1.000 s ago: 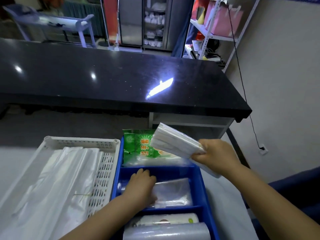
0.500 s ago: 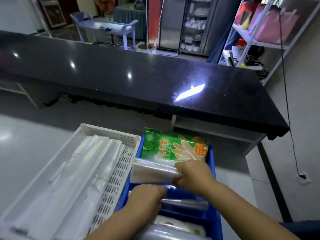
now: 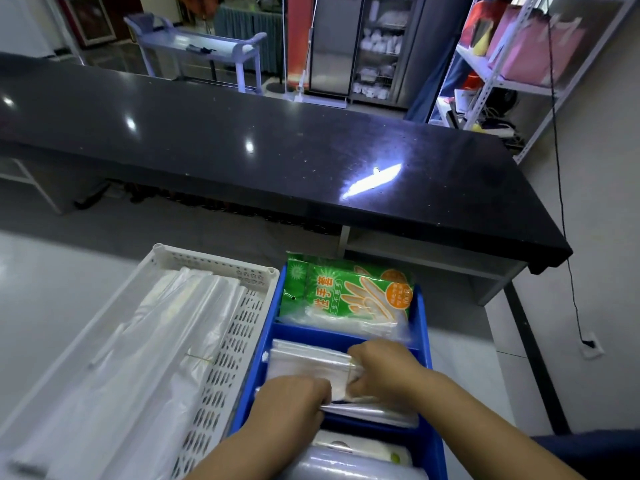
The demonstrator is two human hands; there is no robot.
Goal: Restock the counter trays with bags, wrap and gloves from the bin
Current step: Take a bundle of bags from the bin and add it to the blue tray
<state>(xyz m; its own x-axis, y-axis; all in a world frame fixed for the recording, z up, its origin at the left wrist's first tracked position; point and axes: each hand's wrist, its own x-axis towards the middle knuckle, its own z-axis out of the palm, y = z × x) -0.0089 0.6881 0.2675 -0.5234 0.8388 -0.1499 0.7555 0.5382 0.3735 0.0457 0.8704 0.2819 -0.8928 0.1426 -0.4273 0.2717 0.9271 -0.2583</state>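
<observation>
Bag stack [image 3: 306, 363] sits in blue tray [image 3: 329, 333], gripped by left hand [image 3: 294, 403] and right hand [image 3: 384, 370].

We find the middle compartment of the blue tray [image 3: 258, 355] blocked: the clear bag stack [image 3: 308, 362] fills it, gripped by the left hand [image 3: 294, 400] and the right hand [image 3: 384, 368]. Green glove packs [image 3: 346, 292] fill the far compartment, rolls [image 3: 353, 465] the near one. The white basket [image 3: 214, 263] touches the tray's left wall. We find passage over the white surface [image 3: 460, 382] along the right wall.
</observation>
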